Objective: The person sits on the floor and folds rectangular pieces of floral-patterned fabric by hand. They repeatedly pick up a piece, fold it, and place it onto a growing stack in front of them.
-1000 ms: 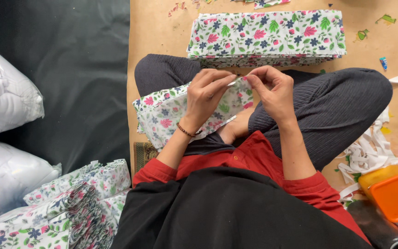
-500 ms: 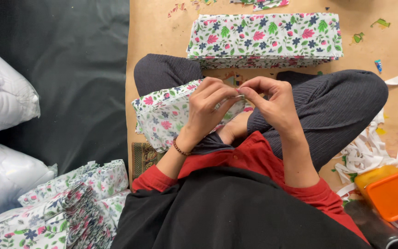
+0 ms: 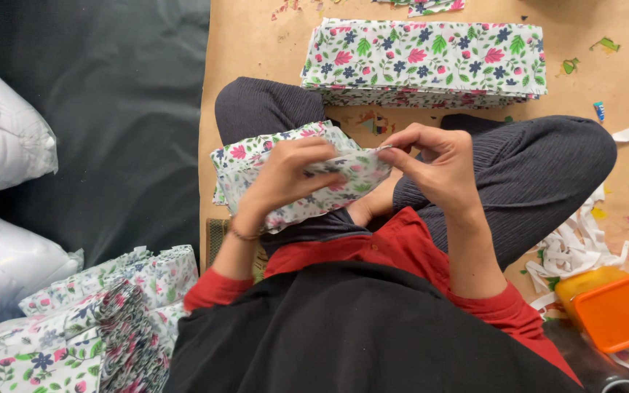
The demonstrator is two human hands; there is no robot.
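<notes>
I sit cross-legged on brown paper. A floral-print piece [image 3: 333, 182], white with pink and blue flowers, lies across my lap. My left hand [image 3: 285, 177] grips its upper edge from the left. My right hand [image 3: 434, 164] pinches the same piece at its right corner, fingertips meeting near the middle. Both hands are close together above my knees. What exactly the right fingertips pinch besides the piece is too small to tell.
A tall neat stack of the same floral pieces [image 3: 424, 62] lies ahead on the brown paper [image 3: 256, 44]. Another fanned pile [image 3: 89, 327] sits at lower left on dark cloth, beside white plastic bags [image 3: 1, 131]. An orange-lidded container [image 3: 613, 309] and white strips [image 3: 576, 247] are at right.
My hands have drawn together and lifted the floral piece's edge; the right hand shifted from the middle to the piece's right corner.
</notes>
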